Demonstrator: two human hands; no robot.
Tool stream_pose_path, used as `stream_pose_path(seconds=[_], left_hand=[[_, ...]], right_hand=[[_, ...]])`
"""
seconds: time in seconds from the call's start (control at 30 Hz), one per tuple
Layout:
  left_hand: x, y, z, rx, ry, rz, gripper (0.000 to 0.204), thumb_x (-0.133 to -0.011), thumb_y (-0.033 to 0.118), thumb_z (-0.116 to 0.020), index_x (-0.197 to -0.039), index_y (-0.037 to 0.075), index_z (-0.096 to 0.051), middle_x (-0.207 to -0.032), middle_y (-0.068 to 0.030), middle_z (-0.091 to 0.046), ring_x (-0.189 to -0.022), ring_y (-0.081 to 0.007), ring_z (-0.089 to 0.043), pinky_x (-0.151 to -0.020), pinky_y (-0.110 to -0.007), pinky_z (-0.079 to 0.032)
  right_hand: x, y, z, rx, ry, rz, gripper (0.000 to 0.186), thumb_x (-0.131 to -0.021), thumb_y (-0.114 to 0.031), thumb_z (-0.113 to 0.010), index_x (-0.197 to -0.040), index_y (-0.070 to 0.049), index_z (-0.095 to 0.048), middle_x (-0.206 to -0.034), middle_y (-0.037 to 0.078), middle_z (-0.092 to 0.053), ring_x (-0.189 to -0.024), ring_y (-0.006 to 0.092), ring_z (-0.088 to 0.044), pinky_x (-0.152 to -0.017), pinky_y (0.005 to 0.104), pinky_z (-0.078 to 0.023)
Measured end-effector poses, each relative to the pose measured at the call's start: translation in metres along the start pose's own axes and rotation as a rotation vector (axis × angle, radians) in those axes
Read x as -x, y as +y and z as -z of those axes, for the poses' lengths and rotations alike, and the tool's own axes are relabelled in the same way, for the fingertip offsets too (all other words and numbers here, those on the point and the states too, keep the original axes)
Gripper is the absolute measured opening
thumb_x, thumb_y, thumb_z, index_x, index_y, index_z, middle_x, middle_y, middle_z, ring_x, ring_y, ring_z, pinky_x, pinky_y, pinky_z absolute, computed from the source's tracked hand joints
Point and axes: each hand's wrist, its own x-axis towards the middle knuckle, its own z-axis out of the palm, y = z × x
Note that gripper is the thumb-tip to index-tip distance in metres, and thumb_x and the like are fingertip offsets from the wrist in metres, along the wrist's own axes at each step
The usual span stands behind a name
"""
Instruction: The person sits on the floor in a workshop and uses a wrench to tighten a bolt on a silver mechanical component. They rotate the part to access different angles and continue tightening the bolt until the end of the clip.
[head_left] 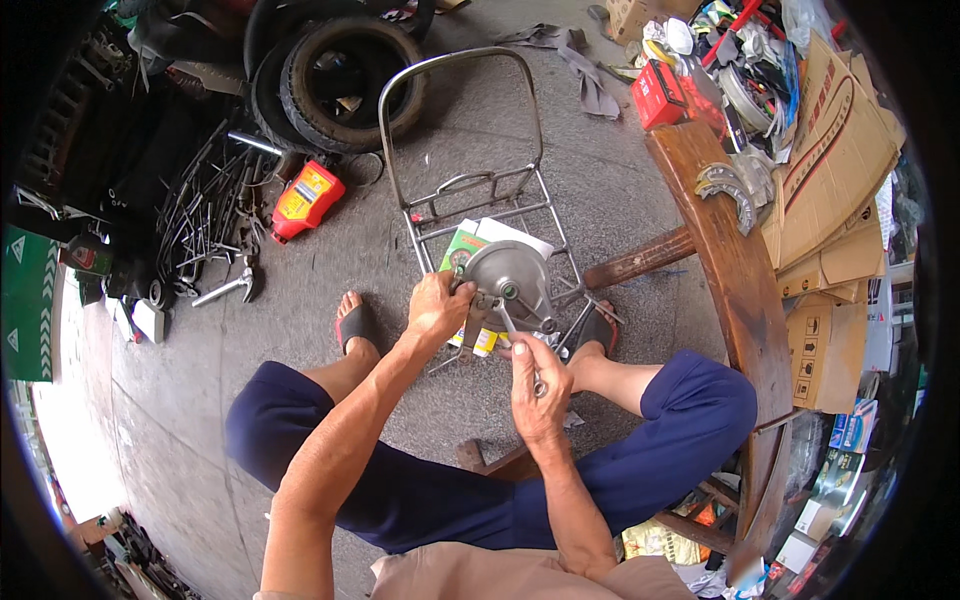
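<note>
A round grey metal brake plate [497, 264] with a hub hole in its middle is held up in front of my shins. My left hand [440, 305] grips its left edge, thumb and fingers closed around a small lever-like part there. In my right hand [540, 385] is a combination wrench [509, 322], its ring end showing below my fingers. The wrench's upper end reaches the lower face of the brake plate; whether it sits on a nut I cannot tell. Beneath the plate, a metal tube rack [541, 145] lies on the floor with green, white and yellow boxes [514, 236] on it.
To my right stands a wooden bench [715, 240] with curved brake shoes [727, 190] on it. Flattened cardboard [825, 160] leans beyond. At left lie a red and yellow bottle [307, 200], a hammer [228, 287] and many metal rods. Tyres [350, 85] stand far left.
</note>
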Motion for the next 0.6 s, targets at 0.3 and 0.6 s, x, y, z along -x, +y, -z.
stream_pose_path(seconds=[0.3,0.6], left_hand=[[0.000,-0.002,-0.001,-0.032,0.001,-0.022,0.043,-0.084,0.034,-0.064,-0.076,-0.008,-0.063,-0.062,-0.0243,-0.058,-0.058,-0.0327,-0.059,-0.059,-0.046,-0.045],[0.004,0.009,0.008,-0.103,-0.026,0.050,0.039,-0.090,0.033,-0.057,-0.087,-0.004,-0.066,-0.083,-0.0283,-0.066,-0.083,-0.0458,-0.065,-0.076,-0.052,-0.050]], right_hand=[[-0.017,-0.020,0.008,0.282,-0.150,0.249,0.019,-0.093,-0.010,-0.057,-0.104,0.003,-0.064,-0.096,0.020,-0.068,-0.086,0.0363,-0.067,-0.076,0.0399,-0.053],[0.008,0.007,-0.013,0.329,-0.025,0.387,0.023,-0.087,0.000,-0.057,-0.109,0.004,-0.062,-0.100,0.023,-0.068,-0.086,0.0386,-0.067,-0.076,0.0425,-0.054]])
